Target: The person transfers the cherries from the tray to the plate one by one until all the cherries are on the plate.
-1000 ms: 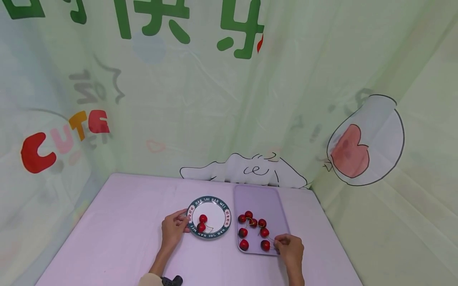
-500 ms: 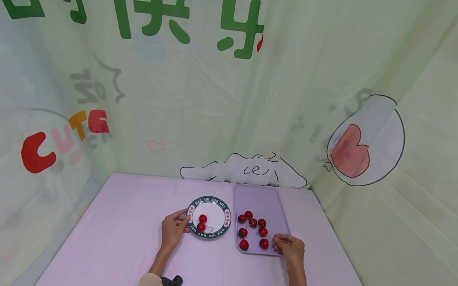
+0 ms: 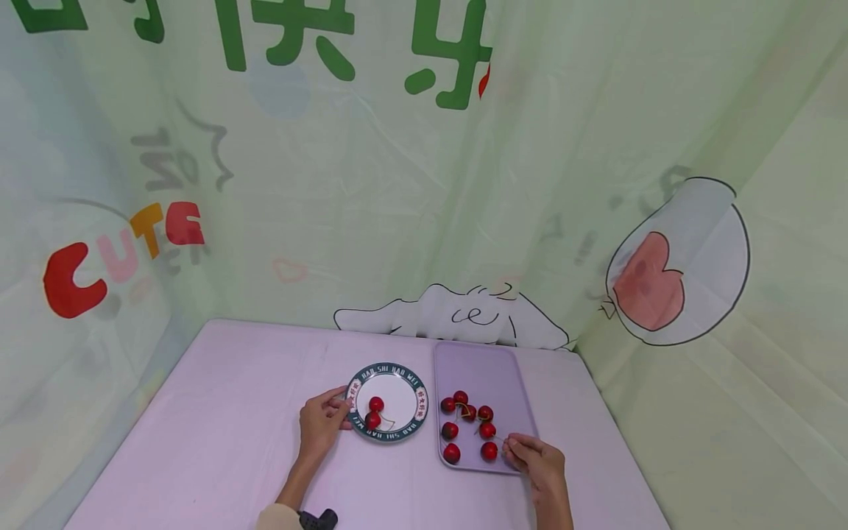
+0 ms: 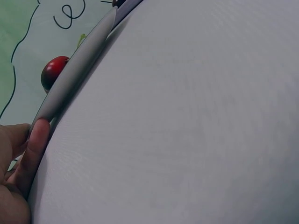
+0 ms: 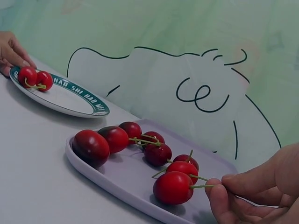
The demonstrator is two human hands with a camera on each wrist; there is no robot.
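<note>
A white plate (image 3: 404, 394) with a dark green lettered rim lies left of the tray. My left hand (image 3: 319, 423) grips its left edge, thumb above and fingers at the rim's underside in the left wrist view. Two red cherries (image 3: 374, 412) with stems sit on the plate. At the tray's near right corner, my right hand (image 3: 538, 462) pinches the green stems of a pair of cherries (image 5: 174, 187) between thumb and forefinger. That pair appears to rest on the lilac tray (image 3: 480, 368). Several more cherries (image 5: 112, 140) lie around it, some overlapping.
The tray's raised rim stands close to the plate's right side. A black object (image 3: 319, 520) lies at the table's front, by the left sleeve (image 3: 278, 517). Printed curtains (image 3: 424, 221) enclose the pale table (image 3: 225, 412) at the back and sides.
The pinched pair of cherries has shifted slightly left and away from the tray's near edge. My right hand has turned a little; the left hand and plate have stayed put.
</note>
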